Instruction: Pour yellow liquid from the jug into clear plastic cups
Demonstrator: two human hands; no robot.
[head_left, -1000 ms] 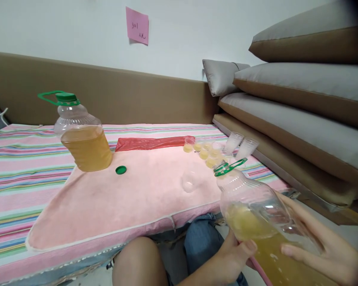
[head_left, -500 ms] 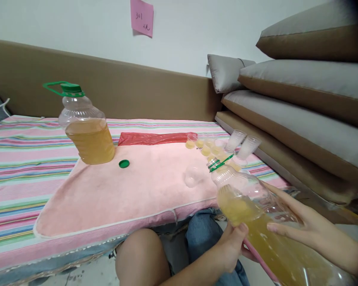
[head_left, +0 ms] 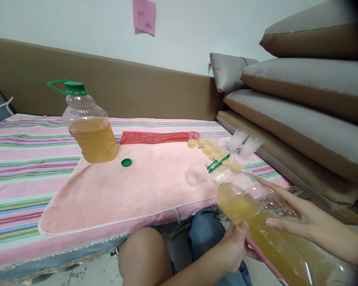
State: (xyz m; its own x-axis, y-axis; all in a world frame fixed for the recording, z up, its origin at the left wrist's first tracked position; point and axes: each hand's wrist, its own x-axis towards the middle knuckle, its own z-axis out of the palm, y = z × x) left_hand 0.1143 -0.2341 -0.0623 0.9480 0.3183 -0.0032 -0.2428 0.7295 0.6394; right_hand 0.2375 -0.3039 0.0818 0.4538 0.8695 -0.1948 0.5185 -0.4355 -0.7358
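A large clear jug (head_left: 265,226) of yellow liquid lies tilted in both my hands, its uncapped mouth pointing up and left. My left hand (head_left: 234,246) grips it from below near the shoulder, thumb against its side. Wrapped around the far upper side is my right hand (head_left: 304,216), its thumb resting on the front. A green ring with a handle (head_left: 220,162) circles the jug's neck. Just left of the mouth stands a clear plastic cup (head_left: 195,176) on the pink cloth (head_left: 131,194). I see no stream of liquid leaving the mouth.
A second jug (head_left: 94,141), capped in green, stands at left beside a loose green cap (head_left: 126,162). Several cups of yellow liquid (head_left: 208,149) and two stacks of cups (head_left: 238,140) sit at back right. A red plastic strip (head_left: 158,138) lies behind; cushions (head_left: 304,111) rise at right.
The jug's mouth has shifted slightly left, closer to the clear cup. The whole view has moved a little; both hands keep their hold.
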